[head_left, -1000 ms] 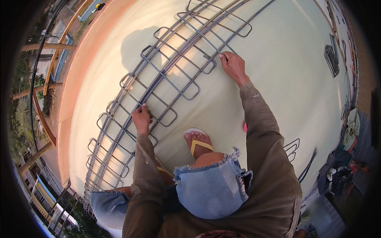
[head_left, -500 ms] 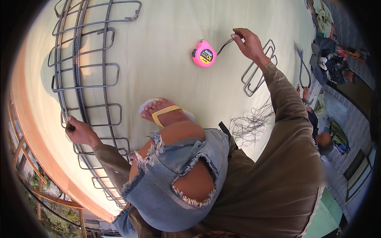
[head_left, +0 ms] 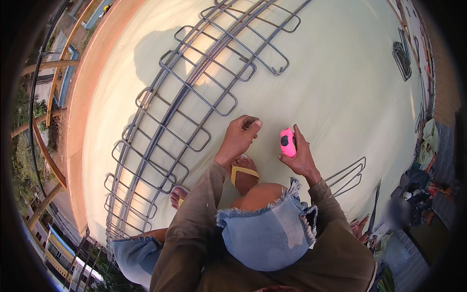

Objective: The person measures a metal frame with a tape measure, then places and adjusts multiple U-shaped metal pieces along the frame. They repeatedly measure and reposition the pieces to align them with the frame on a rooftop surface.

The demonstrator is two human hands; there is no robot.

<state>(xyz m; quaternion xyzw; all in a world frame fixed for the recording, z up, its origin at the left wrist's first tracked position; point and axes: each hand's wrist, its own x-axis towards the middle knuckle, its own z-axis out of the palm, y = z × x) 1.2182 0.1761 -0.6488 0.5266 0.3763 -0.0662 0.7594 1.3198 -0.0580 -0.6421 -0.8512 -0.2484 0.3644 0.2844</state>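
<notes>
My right hand [head_left: 302, 160] is closed round a pink tape measure [head_left: 288, 142], with thumb and fingers on either side of its case. Left of it, my left hand [head_left: 238, 140] has its fingers curled in and the thumb against them. Whatever it may pinch is too small or hidden to make out. No drawn-out blade is plain to see between the hands. Just beyond my left hand runs a rebar cage [head_left: 182, 103], long steel bars threaded through rectangular stirrups, curving from lower left to the top. Neither hand touches it.
Loose stirrups [head_left: 348, 176] lie right of my right forearm, and a stack of stirrups [head_left: 402, 54] lies far right. My sandalled foot [head_left: 244, 176] stands on the pale sheet. An orange-brown board edge [head_left: 80, 146] borders the left. Another person's hands [head_left: 359, 228] show at lower right.
My left hand has left the cage and come to the middle. My right hand has let go of the dark wire and now holds the tape measure, lifted off the sheet. My view has turned.
</notes>
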